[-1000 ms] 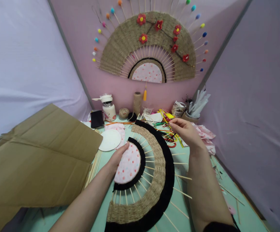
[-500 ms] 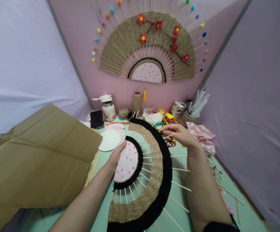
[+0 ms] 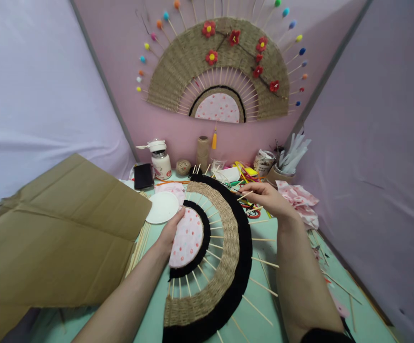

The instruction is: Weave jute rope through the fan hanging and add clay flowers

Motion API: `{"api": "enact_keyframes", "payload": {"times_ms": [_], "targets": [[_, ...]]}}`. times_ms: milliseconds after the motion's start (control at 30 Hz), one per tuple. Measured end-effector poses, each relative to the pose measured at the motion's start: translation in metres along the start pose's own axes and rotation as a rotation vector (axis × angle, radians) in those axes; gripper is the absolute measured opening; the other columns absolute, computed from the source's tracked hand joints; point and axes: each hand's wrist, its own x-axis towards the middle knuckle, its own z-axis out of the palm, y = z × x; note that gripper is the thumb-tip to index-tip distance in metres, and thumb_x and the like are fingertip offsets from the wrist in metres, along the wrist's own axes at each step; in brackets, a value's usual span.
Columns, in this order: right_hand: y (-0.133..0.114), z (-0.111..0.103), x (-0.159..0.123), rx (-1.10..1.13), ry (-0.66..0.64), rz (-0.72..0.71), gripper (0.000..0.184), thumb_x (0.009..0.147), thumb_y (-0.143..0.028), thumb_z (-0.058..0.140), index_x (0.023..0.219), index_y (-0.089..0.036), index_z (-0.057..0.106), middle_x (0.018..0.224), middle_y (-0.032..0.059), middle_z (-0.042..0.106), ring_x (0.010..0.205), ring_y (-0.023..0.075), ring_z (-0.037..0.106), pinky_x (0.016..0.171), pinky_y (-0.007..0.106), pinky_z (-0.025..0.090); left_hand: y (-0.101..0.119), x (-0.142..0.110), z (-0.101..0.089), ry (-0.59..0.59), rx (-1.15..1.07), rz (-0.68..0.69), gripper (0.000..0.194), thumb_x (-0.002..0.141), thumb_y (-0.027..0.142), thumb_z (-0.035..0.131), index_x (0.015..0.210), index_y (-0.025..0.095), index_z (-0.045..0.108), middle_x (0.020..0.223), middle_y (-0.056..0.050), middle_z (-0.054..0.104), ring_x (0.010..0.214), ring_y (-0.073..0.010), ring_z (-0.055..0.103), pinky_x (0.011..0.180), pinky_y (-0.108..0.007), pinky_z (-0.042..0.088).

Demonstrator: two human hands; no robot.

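A half-round woven fan (image 3: 228, 238) of straw-coloured cord, black bands and thin wooden sticks stands tilted in front of me, its straight side to the left. My left hand (image 3: 169, 233) grips the pink dotted half-disc (image 3: 187, 238) at its centre, thumb on the front and the other fingers hidden behind. At the upper right of the outer black band (image 3: 244, 247), my right hand (image 3: 262, 196) has thumb and forefinger pinched together beside the stick ends. A thin dark strand, seemingly black yarn (image 3: 234, 191), runs from the band to these fingertips.
A finished fan (image 3: 178, 71) with red flowers hangs on the back wall. Folded cardboard (image 3: 67, 228) covers the left side, beside a white disc (image 3: 163, 207). Along the back stand a phone (image 3: 143, 176), a bottle (image 3: 161, 164), twine and tins. Pink cloth (image 3: 298, 202) and loose sticks lie right.
The fan has turned slightly counterclockwise, its outer sticks shifting upward on the right. My left hand keeps its grip; my right hand stays by the black band with fingers slightly shifted.
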Motion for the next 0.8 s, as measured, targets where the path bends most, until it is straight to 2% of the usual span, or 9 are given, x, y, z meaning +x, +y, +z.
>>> {"api": "enact_keyframes", "payload": {"times_ms": [233,367,467,700,800], "targets": [[0.001,-0.007,-0.004,0.029,0.064,-0.004,0.028,0.072,-0.043,0.068,0.084,-0.018,0.066,0.070,0.0007,0.059,0.057,0.0098,0.045,0.051,0.023,0.033,-0.001,0.007,-0.008,-0.030,-0.013,0.008,0.031,0.084,0.038,0.056,0.091,0.008,0.064,0.076,-0.011,0.073,0.064,-0.0230,0.070,0.071,-0.037,0.056],[0.000,-0.011,-0.007,0.019,0.174,-0.023,0.027,0.075,-0.044,0.065,0.083,-0.018,0.063,0.062,-0.0023,0.049,0.054,0.0084,0.038,0.048,0.022,0.027,0.000,0.008,-0.010,-0.037,-0.001,0.008,0.036,0.084,0.039,0.056,0.098,0.007,0.064,0.077,-0.013,0.073,0.066,-0.0248,0.070,0.073,-0.038,0.056],[-0.004,-0.011,-0.010,-0.006,0.220,-0.052,0.029,0.075,-0.045,0.064,0.081,-0.017,0.062,0.062,-0.0025,0.047,0.054,0.0084,0.037,0.048,0.022,0.027,0.001,0.009,-0.010,-0.033,-0.021,0.031,0.038,0.084,0.038,0.057,0.105,0.007,0.063,0.079,-0.013,0.073,0.070,-0.0256,0.071,0.076,-0.038,0.056],[-0.013,-0.011,-0.014,-0.086,0.158,-0.071,0.027,0.078,-0.043,0.063,0.080,-0.017,0.063,0.067,-0.0012,0.052,0.060,0.0097,0.042,0.054,0.023,0.031,0.005,0.011,-0.013,-0.007,-0.072,0.053,0.041,0.085,0.037,0.055,0.111,0.006,0.061,0.078,-0.012,0.074,0.073,-0.0260,0.071,0.078,-0.039,0.055],[-0.014,-0.011,-0.014,-0.109,0.159,-0.061,0.028,0.077,-0.045,0.063,0.079,-0.017,0.064,0.065,-0.0011,0.051,0.059,0.0099,0.041,0.052,0.023,0.030,0.006,0.011,-0.013,-0.031,-0.060,0.044,0.045,0.086,0.040,0.053,0.113,0.005,0.060,0.077,-0.014,0.073,0.072,-0.0275,0.071,0.078,-0.041,0.055]]}}
